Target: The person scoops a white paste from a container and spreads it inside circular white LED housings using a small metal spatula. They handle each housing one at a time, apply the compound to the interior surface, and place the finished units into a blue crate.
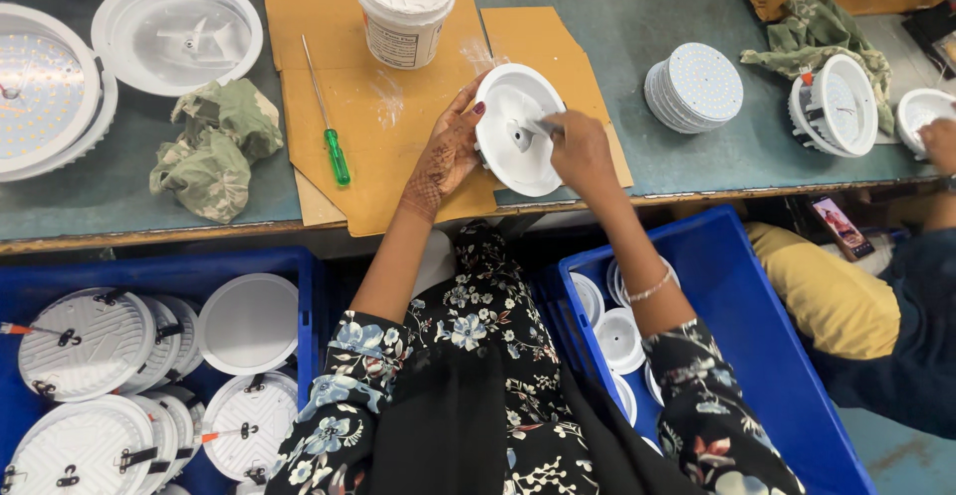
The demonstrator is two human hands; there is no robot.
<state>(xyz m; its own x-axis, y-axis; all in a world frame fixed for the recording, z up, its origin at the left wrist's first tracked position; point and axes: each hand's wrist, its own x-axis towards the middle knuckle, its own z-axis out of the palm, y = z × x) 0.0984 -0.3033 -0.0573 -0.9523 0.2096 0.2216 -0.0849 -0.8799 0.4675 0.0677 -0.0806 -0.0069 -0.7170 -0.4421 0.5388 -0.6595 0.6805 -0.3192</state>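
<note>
White round lamp housing point(516, 142) sits on cardboard sheet point(398, 107) at table's near edge, tilted, open cavity facing up twd camera; round, so no clear long axis. Left hand point(448, 151) cups its left rim, fingers spread approx half open, gripping. Right hand point(581, 151) curled over right side, fingertips pinching sth small inside cavity; can't tell what. Green screwdriver point(329, 122) and white paste tub point(403, 7) lie nearby.

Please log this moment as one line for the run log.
left hand: holds white round housing at rim | right hand: fingers inside housing, small tool | under: cardboard sheet | nearby: white tub, green screwdriver
</note>
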